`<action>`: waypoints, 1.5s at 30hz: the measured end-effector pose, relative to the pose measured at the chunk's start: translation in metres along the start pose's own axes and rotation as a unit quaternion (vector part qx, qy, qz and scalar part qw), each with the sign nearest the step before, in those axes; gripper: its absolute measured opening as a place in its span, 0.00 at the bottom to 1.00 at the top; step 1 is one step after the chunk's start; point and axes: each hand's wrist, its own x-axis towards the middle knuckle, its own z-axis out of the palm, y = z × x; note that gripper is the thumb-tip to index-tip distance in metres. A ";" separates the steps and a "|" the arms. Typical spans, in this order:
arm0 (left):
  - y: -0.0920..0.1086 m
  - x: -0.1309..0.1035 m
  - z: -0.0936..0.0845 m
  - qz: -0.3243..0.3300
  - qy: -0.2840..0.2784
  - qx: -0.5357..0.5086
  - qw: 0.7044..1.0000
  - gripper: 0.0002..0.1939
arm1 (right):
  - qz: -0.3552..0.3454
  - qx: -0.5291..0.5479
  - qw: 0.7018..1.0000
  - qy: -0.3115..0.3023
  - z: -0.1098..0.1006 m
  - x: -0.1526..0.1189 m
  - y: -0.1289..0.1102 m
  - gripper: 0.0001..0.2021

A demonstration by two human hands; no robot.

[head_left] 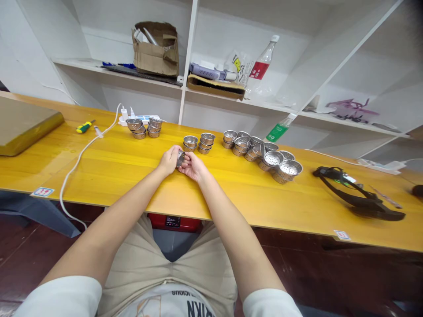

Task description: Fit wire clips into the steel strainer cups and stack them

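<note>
both hands grip a cup above bare tabletop

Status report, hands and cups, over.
Left hand and right hand together on one perforated metal cup. Stacked cups just beyond. Screwdriver off left.

The silvery perforated cup, apparently tipped sideways, is between left hand and right hand.
</note>
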 end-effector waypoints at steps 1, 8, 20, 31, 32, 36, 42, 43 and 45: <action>0.000 0.000 0.000 0.001 0.002 -0.002 1.000 0.24 | -0.001 0.002 1.000 0.001 0.000 0.000 0.000 0.20; 0.002 0.001 0.000 0.001 0.005 -0.011 1.000 0.23 | -0.009 0.006 1.000 0.016 0.003 0.002 0.002 0.19; 0.000 0.007 -0.002 -0.050 0.071 -0.053 0.995 0.28 | -0.082 0.032 0.996 0.002 0.005 -0.004 -0.005 0.21; -0.004 0.016 -0.019 -0.152 0.086 0.017 0.985 0.11 | -0.163 -0.018 0.976 0.144 -0.010 0.003 -0.012 0.14; -0.004 0.017 -0.022 -0.155 0.085 0.044 0.983 0.09 | -0.163 -0.041 0.972 0.163 -0.010 0.005 -0.010 0.13; -0.005 0.018 -0.032 -0.142 0.067 0.136 0.978 0.11 | -0.177 -0.169 0.943 0.227 -0.013 0.010 -0.004 0.06; -0.009 0.020 -0.043 -0.151 0.054 0.249 0.955 0.17 | -0.204 -0.435 0.845 0.234 -0.022 0.016 0.004 0.09; -0.010 0.021 -0.045 -0.151 0.054 0.267 0.950 0.17 | -0.207 -0.471 0.827 0.228 -0.023 0.016 0.005 0.11; -0.012 0.022 -0.047 -0.152 0.053 0.294 0.942 0.17 | -0.212 -0.528 0.792 0.223 -0.024 0.016 0.006 0.13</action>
